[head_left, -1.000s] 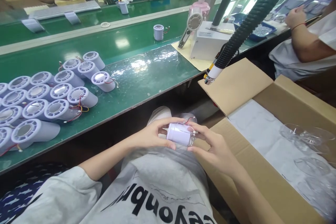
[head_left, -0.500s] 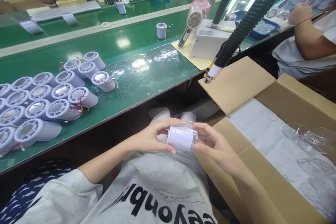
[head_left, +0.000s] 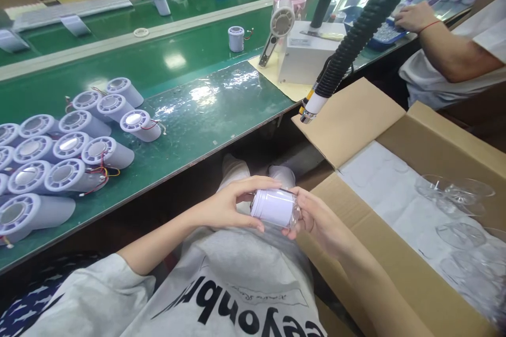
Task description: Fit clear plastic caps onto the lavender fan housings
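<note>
Above my lap I hold a lavender cylindrical housing (head_left: 272,208) on its side, with clear plastic at its right end. My left hand (head_left: 225,206) is closed round the left end, fingers along the top and thumb along the bottom. The fingers of my right hand (head_left: 316,215) grip the clear end; part of that end is hidden behind them. Left of my hands, on the green bench (head_left: 185,139), stand several similar lavender housings (head_left: 65,175) with ringed tops and thin coloured wires.
To my right, an open cardboard box (head_left: 356,210) holds clear plastic discs (head_left: 460,235) on white sheets. A black ribbed hose (head_left: 361,37) hangs above its flap. A handheld fan (head_left: 281,21) leans by a white box-shaped device (head_left: 308,52). A co-worker's arm (head_left: 446,47) is farther right.
My right-hand fingers have shifted round the clear end, with fingertips now below it. The housing stays between my hands. The bench scene has slid left in view as the camera turned.
</note>
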